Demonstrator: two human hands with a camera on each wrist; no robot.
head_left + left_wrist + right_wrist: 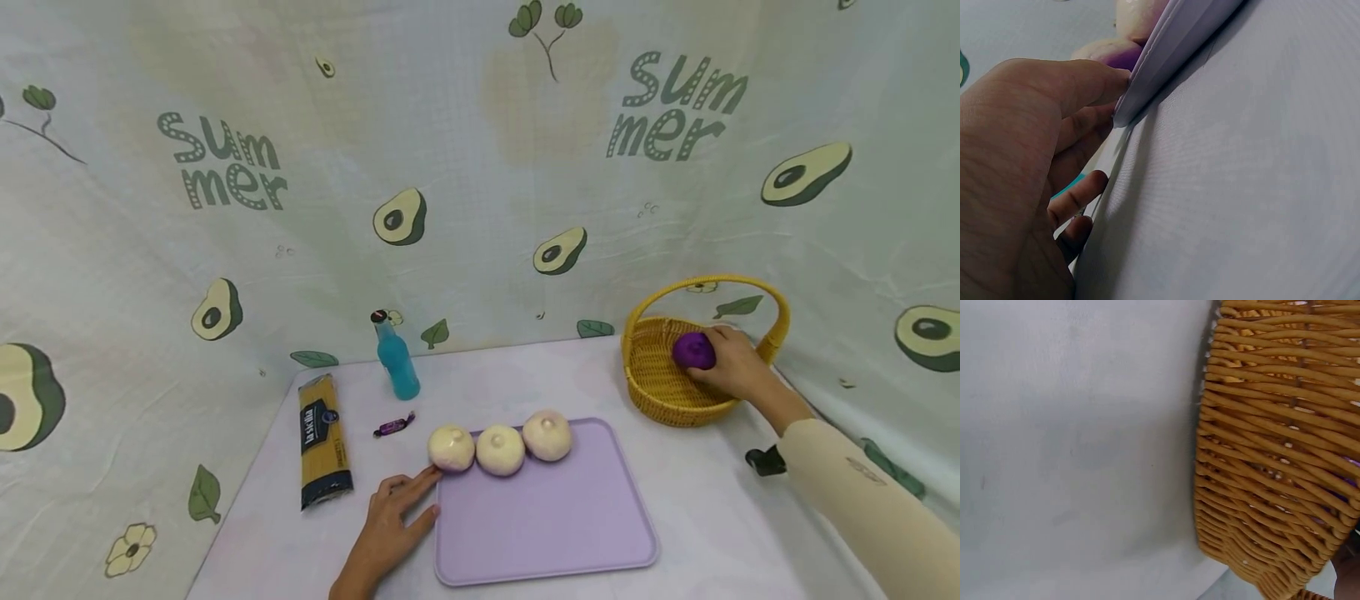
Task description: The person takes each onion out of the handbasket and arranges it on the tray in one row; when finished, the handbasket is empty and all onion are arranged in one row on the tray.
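Observation:
My right hand reaches over the rim of a yellow wicker basket and grips a round purple turnip inside it. In the right wrist view the basket's woven side hides most of that hand. Three cream-and-purple turnips, the left one, the middle one and the right one, sit in a row along the far edge of a lilac tray. My left hand rests at the tray's left edge, its fingertips touching the rim near the left turnip.
A blue bottle stands behind a purple-wrapped candy, left of the tray. Farther left lies a pack of spaghetti. A small black object is beside the right forearm. A patterned cloth hangs behind the table.

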